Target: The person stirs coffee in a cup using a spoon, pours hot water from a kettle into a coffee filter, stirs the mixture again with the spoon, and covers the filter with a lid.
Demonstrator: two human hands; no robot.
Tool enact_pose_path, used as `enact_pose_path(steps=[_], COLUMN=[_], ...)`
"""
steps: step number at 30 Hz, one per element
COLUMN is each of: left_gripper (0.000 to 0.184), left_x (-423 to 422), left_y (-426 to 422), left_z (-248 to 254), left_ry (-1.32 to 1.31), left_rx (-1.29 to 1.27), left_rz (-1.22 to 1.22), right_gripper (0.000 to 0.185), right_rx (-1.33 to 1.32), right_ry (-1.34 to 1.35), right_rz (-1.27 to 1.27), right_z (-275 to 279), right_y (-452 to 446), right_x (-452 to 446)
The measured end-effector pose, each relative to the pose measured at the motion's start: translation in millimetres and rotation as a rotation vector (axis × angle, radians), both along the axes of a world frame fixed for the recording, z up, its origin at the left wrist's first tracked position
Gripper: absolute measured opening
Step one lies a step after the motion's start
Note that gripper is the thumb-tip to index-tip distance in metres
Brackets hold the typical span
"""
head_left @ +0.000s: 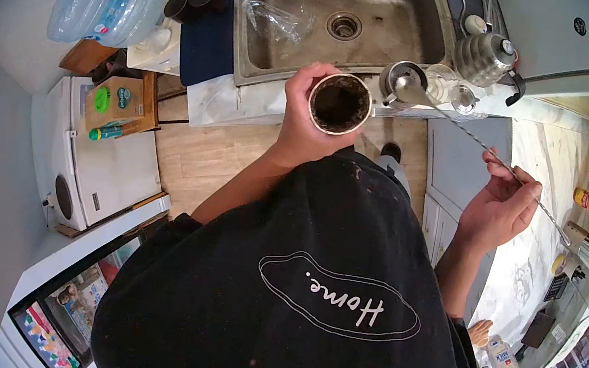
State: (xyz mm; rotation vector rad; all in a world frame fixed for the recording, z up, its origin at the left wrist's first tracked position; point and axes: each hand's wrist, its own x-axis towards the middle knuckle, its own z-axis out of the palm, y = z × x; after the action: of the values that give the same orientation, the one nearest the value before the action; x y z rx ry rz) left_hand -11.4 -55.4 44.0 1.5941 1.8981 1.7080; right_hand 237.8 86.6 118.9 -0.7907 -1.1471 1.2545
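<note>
Well, the left hand (304, 119) is clamped round a cup (336, 133), its mouth up, showing dark contents (339, 103). That grip looks sound: fingers on the outside wall leave the opening free. The cup is over the near edge of the desk (245, 104), so bringing it a little farther in, towards the sink (394, 6), would probably let spills land somewhere easier to wipe.

The right hand (493, 209) pinches the twisted handle of a long spoon (484, 144), its bowl end over the metal jug (390, 85), just right of the cup. Whether spoon and jug touch, I cannot tell. So long a handle likely magnifies small wrist movements; light, slow strokes should suit it, and a lower hold would give finer control. The kettle (480, 59) and glass jar (464, 100), farther right, deserve some room; a wide swing could knock them.
</note>
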Motion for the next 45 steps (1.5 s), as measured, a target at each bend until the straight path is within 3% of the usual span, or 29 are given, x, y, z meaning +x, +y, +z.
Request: enact_pose_path(steps=[7,14,20,23,26,36,45], left_gripper=[0.112,0.108,0.109,0.109,0.110,0.114,0.110], left_x=[-2.3,-4.7,-7.4,-7.5,-7.4,-6.4,-2.3], left_y=[-4.7,-6.5,-6.3,-3.9,-0.7,2.3,1.6], left_z=[-11.3,-15.1,-9.4,-13.5,-16.9,-14.4,-16.9], left_ry=[-0.056,-0.128,-0.064,-0.098,-0.131,-0.040,-0.120], left_rx=[0.016,0.039,0.022,0.036,0.059,0.002,0.039], left_rz=[-0.005,0.014,0.038,0.026,0.004,0.002,0.014], right_gripper=[0.036,0.030,0.034,0.032,0.031,0.033,0.033], right_rx=[0.098,0.175,0.100,-0.118,-0.229,-0.281,-0.321], right_ry=[-0.409,-0.579,-0.581,-0.273,-0.179,-0.147,-0.113], right_rz=[-0.150,-0.117,-0.068,-0.056,-0.061,-0.061,-0.011], right_z=[-41.7,-64.4,-75.8,-76.1,-74.0,-73.9,-87.4], right_y=[16.2,20.1,33.6,41.5,47.3,49.4,53.0], right_x=[-14.4,-31.5,-27.1,-31.7,-32.7,-27.9,-31.0])
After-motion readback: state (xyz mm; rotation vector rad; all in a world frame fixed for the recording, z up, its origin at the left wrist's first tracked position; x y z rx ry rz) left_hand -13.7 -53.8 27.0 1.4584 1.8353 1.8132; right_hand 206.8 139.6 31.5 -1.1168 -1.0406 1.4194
